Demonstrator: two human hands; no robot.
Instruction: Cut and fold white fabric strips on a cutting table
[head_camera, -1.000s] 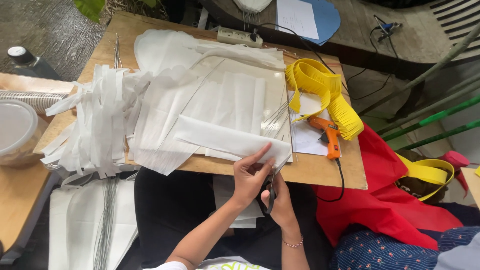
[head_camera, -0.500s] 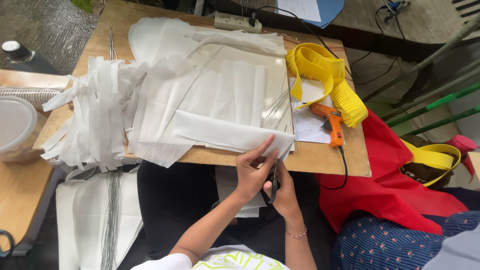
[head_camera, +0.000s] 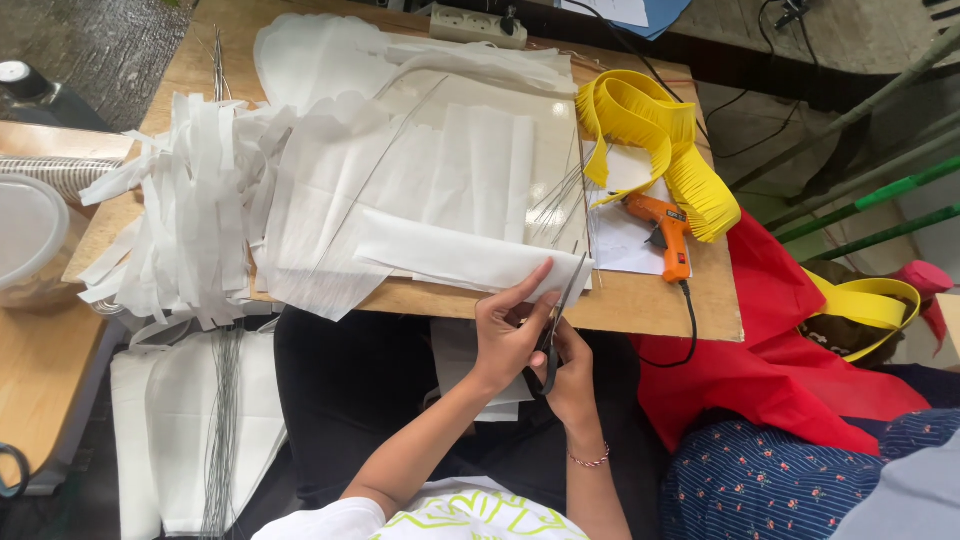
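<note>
My left hand (head_camera: 505, 335) pinches the near edge of a long folded white paper piece (head_camera: 450, 255) that lies across the front of the wooden board (head_camera: 640, 305). My right hand (head_camera: 572, 375), with a thin bracelet at the wrist, grips black-handled scissors (head_camera: 560, 315). The blades point up and away, at the right end of the paper piece. Both hands meet just in front of the board's near edge, above my dark-clothed lap.
A heap of white paper strips (head_camera: 190, 220) covers the board's left side, with larger white sheets (head_camera: 430, 150) and thin wires (head_camera: 565, 190) in the middle. Yellow fringed paper (head_camera: 650, 130), an orange glue gun (head_camera: 665, 225) and red cloth (head_camera: 780, 350) lie to the right. A clear tub (head_camera: 25, 235) stands at the left.
Both hands stay at the paper's right end with the scissors at its edge. The view has drifted slightly toward the board.
</note>
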